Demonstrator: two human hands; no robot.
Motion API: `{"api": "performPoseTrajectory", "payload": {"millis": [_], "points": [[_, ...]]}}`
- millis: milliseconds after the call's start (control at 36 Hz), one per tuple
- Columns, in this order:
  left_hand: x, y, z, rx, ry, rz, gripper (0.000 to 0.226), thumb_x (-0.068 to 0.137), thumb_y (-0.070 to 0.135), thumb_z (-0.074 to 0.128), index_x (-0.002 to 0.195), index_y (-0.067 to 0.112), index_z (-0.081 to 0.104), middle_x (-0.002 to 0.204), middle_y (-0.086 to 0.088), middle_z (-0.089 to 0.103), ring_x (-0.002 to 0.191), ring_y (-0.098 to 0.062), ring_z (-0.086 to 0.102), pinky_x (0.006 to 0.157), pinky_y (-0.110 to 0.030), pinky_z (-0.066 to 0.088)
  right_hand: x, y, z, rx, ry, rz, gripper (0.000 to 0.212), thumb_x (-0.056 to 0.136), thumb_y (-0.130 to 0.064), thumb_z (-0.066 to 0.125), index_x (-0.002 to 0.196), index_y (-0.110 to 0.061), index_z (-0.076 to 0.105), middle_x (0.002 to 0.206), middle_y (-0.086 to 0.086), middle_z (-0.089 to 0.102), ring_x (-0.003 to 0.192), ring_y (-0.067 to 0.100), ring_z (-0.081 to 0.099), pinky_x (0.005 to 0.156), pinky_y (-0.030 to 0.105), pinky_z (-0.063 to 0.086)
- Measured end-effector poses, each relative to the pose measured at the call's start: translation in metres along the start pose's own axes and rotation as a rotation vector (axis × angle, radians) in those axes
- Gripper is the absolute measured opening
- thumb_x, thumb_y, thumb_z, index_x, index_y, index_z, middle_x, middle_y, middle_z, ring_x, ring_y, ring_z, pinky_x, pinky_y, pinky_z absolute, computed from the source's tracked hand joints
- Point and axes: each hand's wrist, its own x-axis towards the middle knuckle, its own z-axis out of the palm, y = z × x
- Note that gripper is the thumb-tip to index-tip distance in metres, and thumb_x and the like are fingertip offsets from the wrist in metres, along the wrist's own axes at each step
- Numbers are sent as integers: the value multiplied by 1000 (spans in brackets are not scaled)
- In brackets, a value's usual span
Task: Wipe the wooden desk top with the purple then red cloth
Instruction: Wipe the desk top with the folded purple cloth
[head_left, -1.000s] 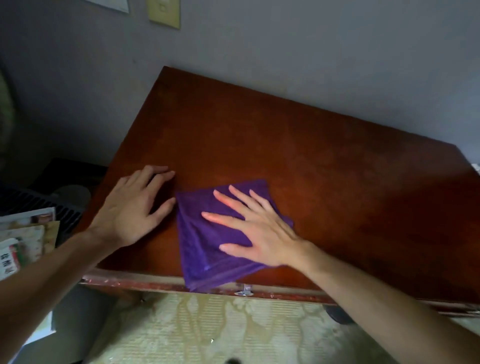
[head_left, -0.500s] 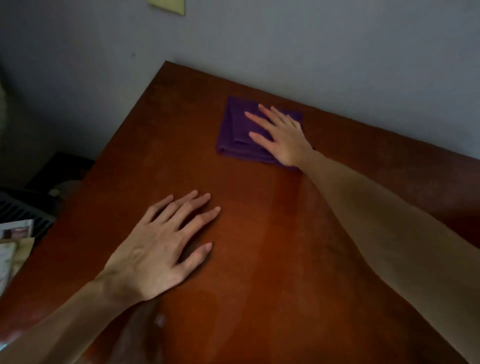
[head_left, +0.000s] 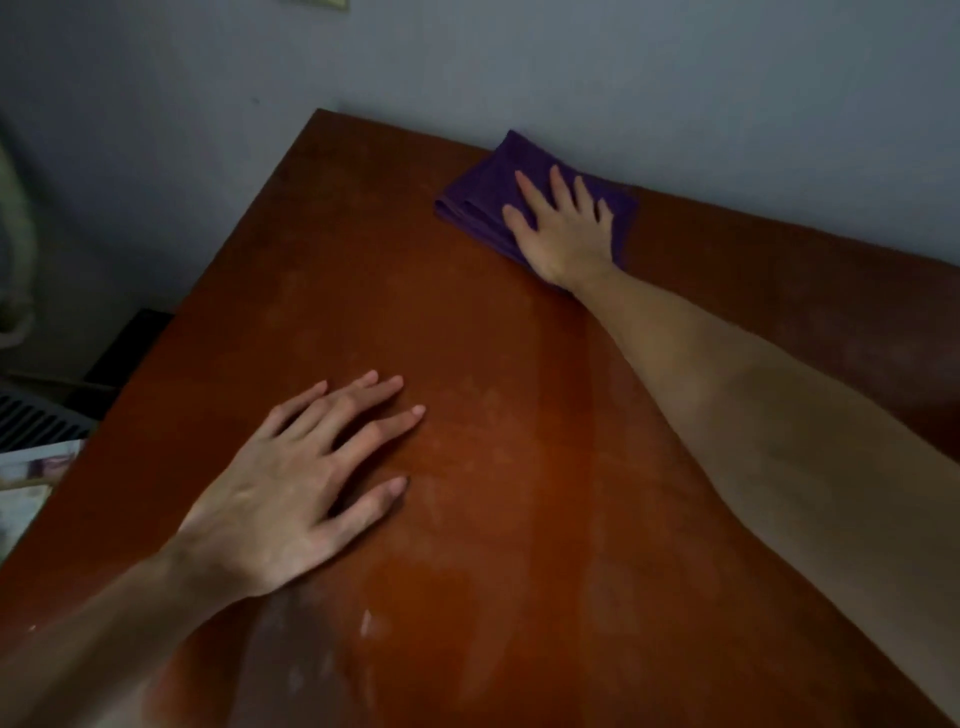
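The folded purple cloth (head_left: 483, 192) lies at the desk's (head_left: 519, 467) far edge against the wall (head_left: 623, 78), pinned under the right hand (head_left: 563, 234), fingers spread flat. The left hand (head_left: 296, 488) rests open, palm down, well apart on the near desk.

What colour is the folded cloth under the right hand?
Purple, plain with no visible pattern. The head view shows the cloth pressed flat under the right hand by the wall.

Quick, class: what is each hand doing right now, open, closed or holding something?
Left hand: open, flat on the wooden desk top, holding nothing.
Right hand: open, fingers spread, pressing the purple cloth flat, not gripping it.
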Motion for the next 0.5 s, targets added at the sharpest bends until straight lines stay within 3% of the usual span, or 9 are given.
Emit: {"api": "performPoseTrajectory", "payload": {"millis": [83, 278, 389, 500], "points": [[1, 0, -2, -49, 57, 1, 62, 102, 67, 19, 158, 41, 27, 168, 11, 18, 154, -2, 5, 124, -26, -1, -38, -2, 1, -7, -3, -1, 63, 103, -68, 18, 162, -47, 10, 174, -2, 4, 160, 26, 1, 127, 50, 2], [-5, 8, -10, -117, 158, 29, 58, 101, 55, 35, 152, 29, 43, 160, 1, 35, 138, -23, 45, 103, -45, 42, -194, -11, 13, -15, 59, 9, 65, 101, -68, 18, 162, -45, 15, 173, 0, 11, 160, 31, 6, 125, 53, 7], [-10, 11, -6, -123, 209, 11, 56, 99, 53, 39, 146, 23, 51, 154, -3, 43, 133, -27, 50, 100, -49, 45, -292, -18, 19, -30, 81, -51, 70, 97, -68, 14, 162, -44, 20, 172, 1, 18, 159, 33, 13, 125, 55, 13], [-19, 29, 3, -298, 329, -78, 50, 96, 42, 49, 140, 20, 56, 148, -3, 46, 135, -25, 48, 112, -47, 39, -373, -10, 16, -71, 61, -117, 68, 100, -68, 16, 163, -44, 16, 174, -2, 10, 160, 29, 7, 126, 53, 11]]}}
